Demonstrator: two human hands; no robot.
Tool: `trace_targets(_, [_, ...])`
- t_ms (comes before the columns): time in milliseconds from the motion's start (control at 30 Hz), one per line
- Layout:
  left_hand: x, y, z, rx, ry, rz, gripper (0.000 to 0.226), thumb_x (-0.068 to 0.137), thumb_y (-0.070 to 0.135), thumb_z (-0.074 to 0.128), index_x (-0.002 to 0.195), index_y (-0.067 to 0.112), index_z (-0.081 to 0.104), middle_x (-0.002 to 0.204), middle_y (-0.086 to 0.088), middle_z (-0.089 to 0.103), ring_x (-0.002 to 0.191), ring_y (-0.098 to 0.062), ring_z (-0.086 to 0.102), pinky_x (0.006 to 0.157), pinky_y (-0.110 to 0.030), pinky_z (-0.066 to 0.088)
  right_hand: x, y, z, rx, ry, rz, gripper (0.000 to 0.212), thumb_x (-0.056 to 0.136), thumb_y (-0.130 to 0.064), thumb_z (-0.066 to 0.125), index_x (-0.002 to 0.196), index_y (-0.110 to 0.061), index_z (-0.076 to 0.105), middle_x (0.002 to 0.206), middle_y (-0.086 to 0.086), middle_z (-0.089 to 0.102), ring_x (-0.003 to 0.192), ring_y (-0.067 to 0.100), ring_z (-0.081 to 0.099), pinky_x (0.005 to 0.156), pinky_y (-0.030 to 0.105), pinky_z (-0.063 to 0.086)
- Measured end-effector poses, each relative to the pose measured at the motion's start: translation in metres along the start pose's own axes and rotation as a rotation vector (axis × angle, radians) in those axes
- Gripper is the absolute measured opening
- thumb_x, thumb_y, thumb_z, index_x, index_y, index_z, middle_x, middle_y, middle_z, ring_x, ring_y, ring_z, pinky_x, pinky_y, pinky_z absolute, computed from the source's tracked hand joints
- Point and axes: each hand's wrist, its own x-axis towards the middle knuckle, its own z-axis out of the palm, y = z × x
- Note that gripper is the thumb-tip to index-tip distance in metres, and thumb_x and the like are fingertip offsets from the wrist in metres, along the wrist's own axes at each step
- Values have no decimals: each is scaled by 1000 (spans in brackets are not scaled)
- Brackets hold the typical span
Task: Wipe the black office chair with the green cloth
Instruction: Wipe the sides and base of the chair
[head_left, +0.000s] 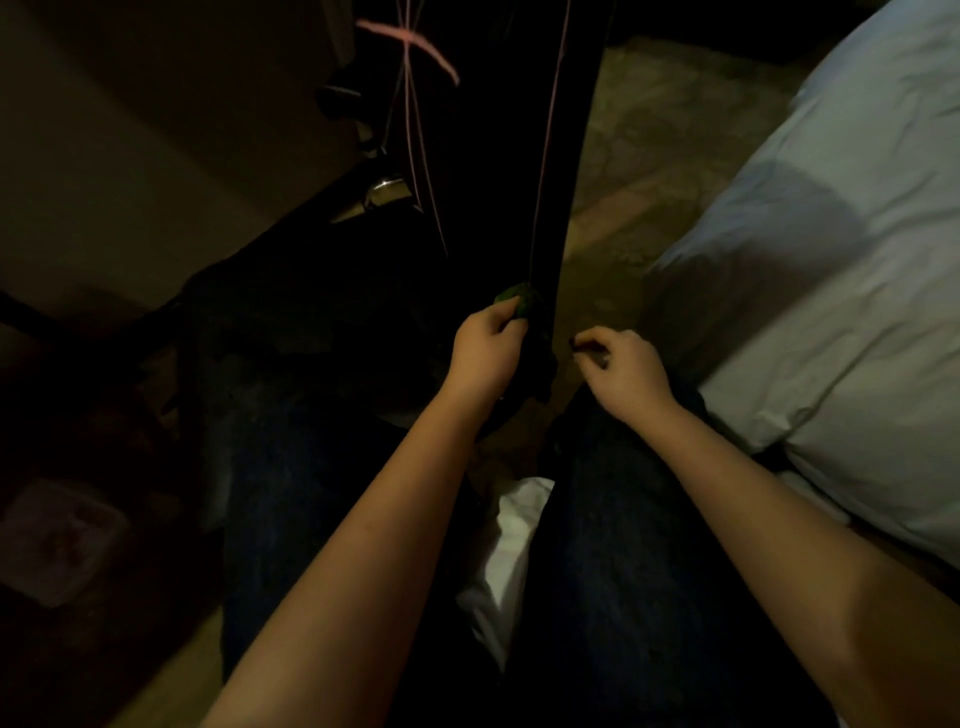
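Though dim, apparently crumpled green cloth (515, 303)

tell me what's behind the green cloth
The black office chair rises right behind the green cloth, which the left hand grips. Its fingers cover most of the cloth; the contact is too dark to see.

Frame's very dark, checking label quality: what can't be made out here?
All head view:
- green cloth: mostly hidden under the left hand; a small patch shows.
- black office chair: merges with shadow, top cut by the frame edge.
- right hand: fingers curled; darkness hides whether they pinch anything.
- pale object, lower left: too dim to identify.
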Motion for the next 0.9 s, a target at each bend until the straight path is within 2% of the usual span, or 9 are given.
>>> trace_targets(133, [4,3,-2,-28,-3,18,37,100,19,48,137,16,56,117,-4,66,93,-13,67,80,-32,59,-9,3,-9,-26,108,51,18,92,-28,60,108,-29,69,102,2,59,79,11,55,64,20,38])
trace_targets(233, [8,-2,2,94,31,62,38,99,22,50,136,18,56,100,6,67,70,7,64,58,-16,55,-17,0,-12,-72,113,40,19,92,-25,59,107,-27,69,96,0,54,79,14,55,69,23,37])
trace_targets(333, [11,-4,6,238,117,144,42,93,29,62,130,11,61,81,23,54,56,23,51,42,2,35,-26,-2,-15,-118,140,32,18,92,-22,59,106,-24,70,94,-1,49,74,13,49,70,24,37])
trace_targets(433, [12,-2,7,411,174,207,46,88,37,69,124,9,65,78,15,57,53,15,45,35,1,28,-37,-2,-18,-138,179,37,18,92,-19,59,106,-21,70,95,-1,47,77,13,49,70,24,38])
trace_targets(533, [17,-1,2,476,149,175,27,88,32,69,102,9,72,59,21,48,43,7,48,33,-4,29,-44,0,-21,-137,203,51,17,91,-17,59,103,-19,71,96,4,52,85,19,55,71,24,37])
trace_targets(667, [15,-2,1,591,127,188,21,92,23,64,105,10,73,53,14,46,44,0,45,34,-10,25,-48,1,-21,-164,190,72,16,91,-20,59,102,-22,71,102,7,55,88,19,56,72,24,38])
trace_targets(700, [15,-1,1,608,132,179,16,92,22,64,97,10,73,51,13,45,42,-1,43,31,-12,24,-48,1,-21,-169,190,75,16,92,-20,59,102,-22,71,103,6,55,86,18,55,71,24,39])
trace_targets(800, [14,3,1,645,174,172,32,91,17,63,61,20,53,48,9,42,39,-3,39,27,-15,25,-49,-2,-22,-196,168,79,17,93,-22,57,103,-23,71,105,5,53,85,18,56,71,28,45])
trace_targets(900, [14,0,0,658,141,136,41,92,17,61,57,26,42,50,7,43,39,-5,41,28,-13,20,-48,-5,-22,-227,143,87,17,93,-23,57,104,-24,70,108,5,53,88,19,56,71,29,47])
